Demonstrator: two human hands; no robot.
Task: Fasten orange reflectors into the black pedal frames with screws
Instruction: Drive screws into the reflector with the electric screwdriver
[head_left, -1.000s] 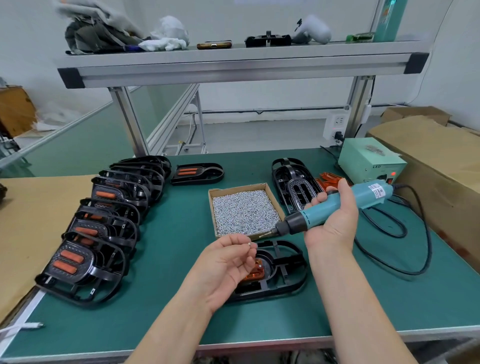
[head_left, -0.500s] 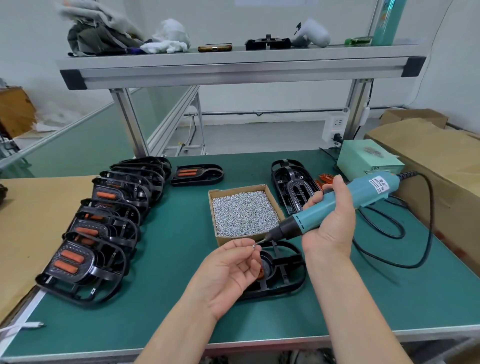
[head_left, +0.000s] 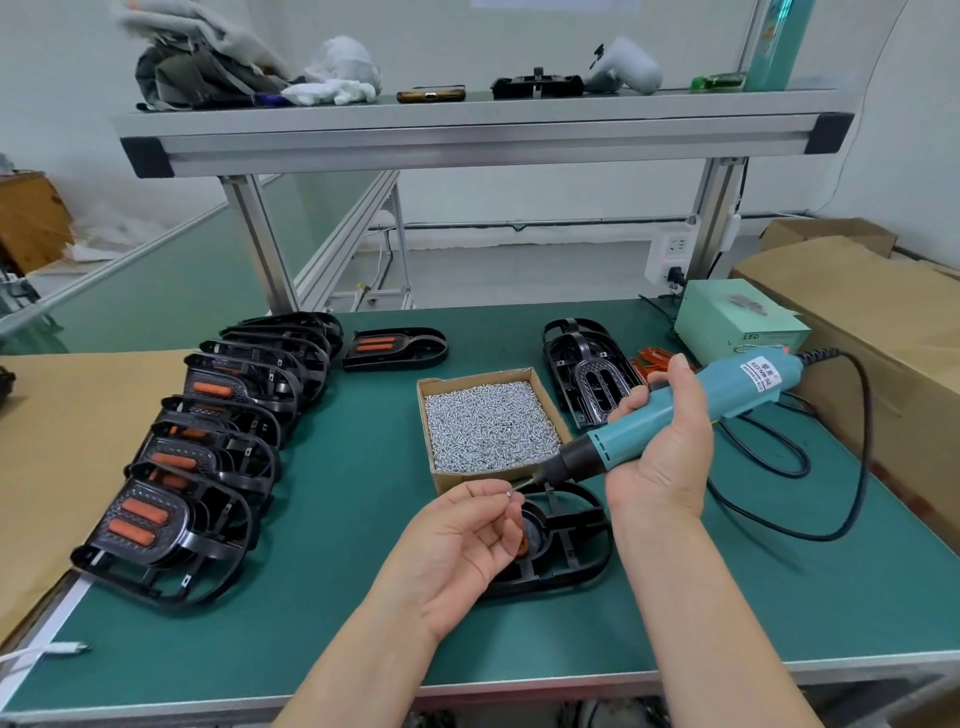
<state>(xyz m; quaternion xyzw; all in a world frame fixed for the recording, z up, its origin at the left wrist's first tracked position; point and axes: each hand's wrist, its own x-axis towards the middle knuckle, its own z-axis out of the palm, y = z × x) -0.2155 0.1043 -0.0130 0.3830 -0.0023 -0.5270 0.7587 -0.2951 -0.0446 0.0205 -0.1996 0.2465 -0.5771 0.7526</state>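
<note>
My left hand (head_left: 462, 545) pinches a small silver screw (head_left: 509, 493) between thumb and fingertips. My right hand (head_left: 660, 457) grips a teal electric screwdriver (head_left: 675, 415), and its bit tip touches the screw. Under both hands a black pedal frame (head_left: 566, 551) lies flat on the green mat, with an orange reflector (head_left: 522, 545) in it mostly hidden by my left fingers. A cardboard box of screws (head_left: 488, 423) stands just behind the frame.
A row of several black frames with orange reflectors (head_left: 208, 441) leans along the left. One more frame (head_left: 395, 348) lies behind the box. Empty frames (head_left: 587, 374) and loose orange reflectors (head_left: 649, 364) sit at the right, by a green power box (head_left: 737, 322) and the black cable (head_left: 831, 493).
The screwdriver tip has come down and left to meet the screw. My left hand has lifted the screw slightly towards the bit.
</note>
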